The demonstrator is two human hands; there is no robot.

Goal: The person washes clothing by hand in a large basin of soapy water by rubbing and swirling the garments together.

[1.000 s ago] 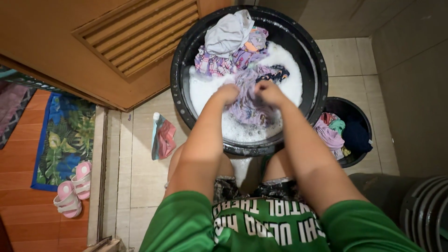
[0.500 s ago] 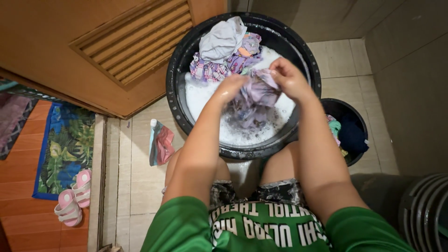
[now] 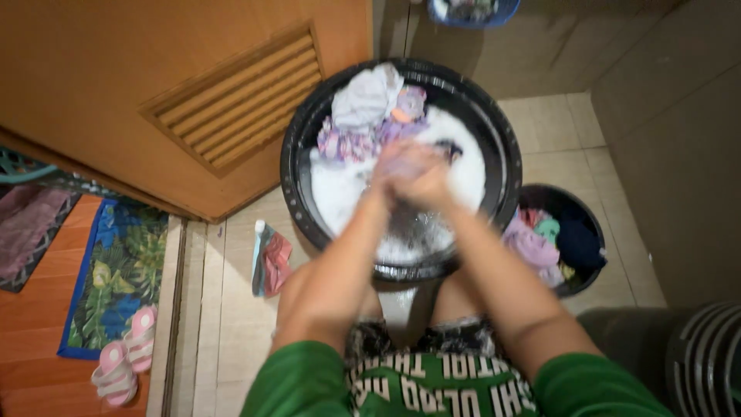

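Over the big black basin on the tiled floor, the left hand and right hand press close together, both blurred, fingers closed on a pale lilac garment held just above the suds. Against the far rim of the basin lies a heap of wet clothes, grey on top and purple-patterned below. Right of the basin and just beside it stands a smaller black bucket holding mixed coloured clothes. Left of the basin, a soap pouch lies on the floor; far left, pink sandals sit beside a leaf-print mat.
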